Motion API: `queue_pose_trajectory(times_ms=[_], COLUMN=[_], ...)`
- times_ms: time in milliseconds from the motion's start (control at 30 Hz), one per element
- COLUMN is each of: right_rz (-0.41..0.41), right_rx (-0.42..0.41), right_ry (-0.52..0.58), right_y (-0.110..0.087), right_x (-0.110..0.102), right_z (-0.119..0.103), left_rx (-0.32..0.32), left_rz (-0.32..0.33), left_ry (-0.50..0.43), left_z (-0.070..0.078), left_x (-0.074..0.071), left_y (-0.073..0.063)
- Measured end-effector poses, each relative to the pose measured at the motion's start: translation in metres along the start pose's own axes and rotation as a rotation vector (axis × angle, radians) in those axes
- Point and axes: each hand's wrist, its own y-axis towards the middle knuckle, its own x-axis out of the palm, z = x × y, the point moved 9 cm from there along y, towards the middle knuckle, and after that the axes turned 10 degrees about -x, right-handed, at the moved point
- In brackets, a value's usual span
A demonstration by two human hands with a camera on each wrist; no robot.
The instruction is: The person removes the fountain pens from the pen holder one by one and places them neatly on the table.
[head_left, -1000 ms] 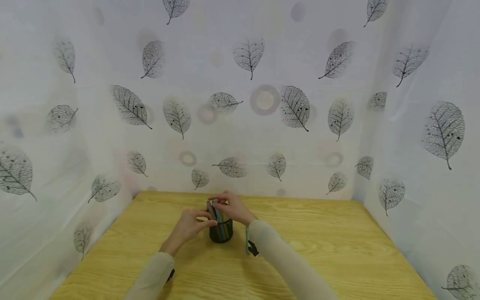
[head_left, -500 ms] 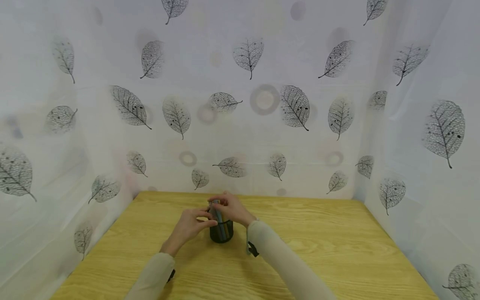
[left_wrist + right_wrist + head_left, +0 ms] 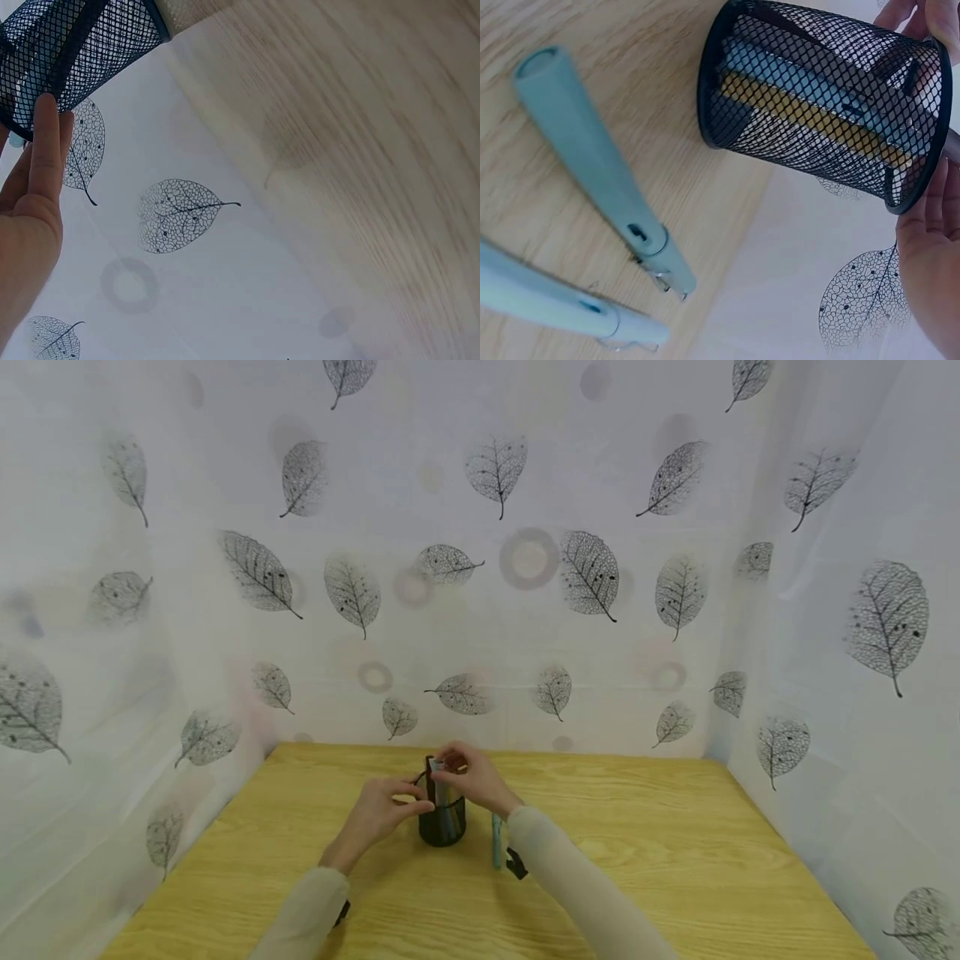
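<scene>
A black mesh pen holder (image 3: 442, 828) stands upright on the wooden table, with several pens in it. Through its mesh in the right wrist view I make out a yellow pen (image 3: 810, 116), a light blue pen (image 3: 795, 79) and a dark grey one. My left hand (image 3: 380, 810) grips the holder by its rim, fingers and thumb at its left side. Above the opening, my right hand (image 3: 474, 777) pinches the top of a pale pen (image 3: 438, 767) beside an upright dark pen (image 3: 430, 781). The exact fingertip contact is partly hidden.
Two teal pens lie on the table right of the holder: one pen (image 3: 600, 157) near it and another pen (image 3: 562, 296) farther off in the right wrist view. White leaf-printed sheeting (image 3: 480, 610) encloses the table's back and sides.
The dark pen, tilted left before, now stands more upright in the holder. My right hand has shifted slightly right, uncovering more of a teal pen. The left hand has stayed in place.
</scene>
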Motion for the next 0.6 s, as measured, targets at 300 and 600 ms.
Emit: queue_pose_trajectory(times_ms=[300, 600], right_rz=[0.024, 0.040], right_rx=[-0.089, -0.143], right_ry=[-0.046, -0.030], right_y=[-0.009, -0.014], right_x=[-0.005, -0.004], right_z=[-0.002, -0.006], left_rx=[0.016, -0.005], left_rz=[-0.016, -0.019], left_ry=[-0.044, -0.042], left_z=[0.001, -0.001], left_x=[0.003, 0.002], left_y=[-0.001, -0.002])
